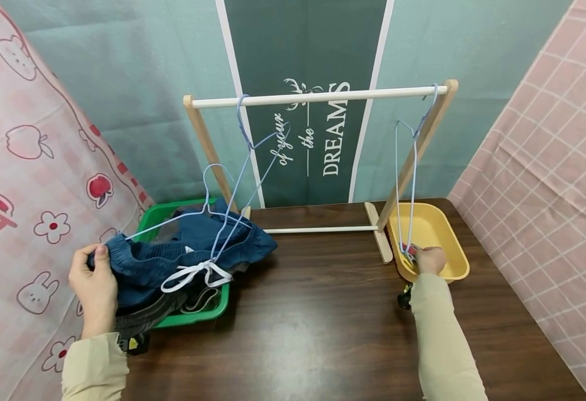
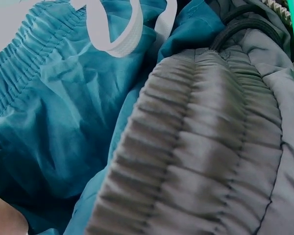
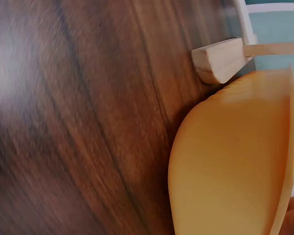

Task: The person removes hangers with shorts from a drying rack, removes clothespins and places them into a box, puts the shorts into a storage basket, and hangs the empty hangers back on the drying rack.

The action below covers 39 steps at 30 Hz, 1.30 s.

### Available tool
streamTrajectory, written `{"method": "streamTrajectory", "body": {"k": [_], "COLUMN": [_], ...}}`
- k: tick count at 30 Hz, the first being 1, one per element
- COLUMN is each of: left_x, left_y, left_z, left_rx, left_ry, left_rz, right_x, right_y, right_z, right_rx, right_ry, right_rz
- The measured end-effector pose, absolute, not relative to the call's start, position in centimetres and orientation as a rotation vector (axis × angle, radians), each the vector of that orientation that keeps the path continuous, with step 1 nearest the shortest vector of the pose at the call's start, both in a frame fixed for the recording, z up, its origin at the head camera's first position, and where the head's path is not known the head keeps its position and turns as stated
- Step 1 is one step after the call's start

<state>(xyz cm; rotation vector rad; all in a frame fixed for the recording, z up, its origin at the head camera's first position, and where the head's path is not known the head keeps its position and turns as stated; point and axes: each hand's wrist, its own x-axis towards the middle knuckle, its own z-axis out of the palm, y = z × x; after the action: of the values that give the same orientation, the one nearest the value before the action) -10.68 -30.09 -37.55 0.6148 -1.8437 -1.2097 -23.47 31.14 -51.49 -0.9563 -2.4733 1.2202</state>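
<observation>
My left hand pinches the waistband of dark blue shorts at its left end. These shorts have a white drawstring, and a light blue hanger sits with its arms at the waistband. Under them, grey shorts lie in the green basket. My right hand reaches into the yellow basin, its fingers at small coloured clothespins. The hand hides part of the clothespins, so whether it grips one is unclear. In the right wrist view, only fingertips show beyond the basin rim.
A wooden rack with a white rail stands at the back of the brown table. One blue hanger hangs at its left, and another at its right, reaching down before the basin. Curtains surround the table.
</observation>
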Motion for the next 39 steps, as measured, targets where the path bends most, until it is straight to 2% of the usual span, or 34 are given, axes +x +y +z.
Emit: {"method": "streamTrajectory", "body": {"k": [9, 26, 34, 39], "left_x": [-10.5, -10.2, -10.2, -10.1], "left_y": [-29.8, -29.5, -29.5, -29.6], "left_z": [-37.4, -37.1, -37.1, -37.2], "left_rx": [0.609, 0.584, 0.600, 0.570], "left_ry": [-1.863, -1.837, -1.862, -1.830], "left_rz": [-1.200, -1.222, -1.227, -1.261], "right_x": [-23.9, -24.3, -24.9, -25.3], "right_y": [31.9, 29.7, 26.0, 23.2], "right_z": [-51.7, -50.5, -49.8, -48.6], "right_rx": [-1.003, -0.893, -0.739, -0.499], "right_ry": [-2.875, -2.929, -2.689, -2.746], "right_rz": [1.058, 0.963, 0.959, 0.950]}}
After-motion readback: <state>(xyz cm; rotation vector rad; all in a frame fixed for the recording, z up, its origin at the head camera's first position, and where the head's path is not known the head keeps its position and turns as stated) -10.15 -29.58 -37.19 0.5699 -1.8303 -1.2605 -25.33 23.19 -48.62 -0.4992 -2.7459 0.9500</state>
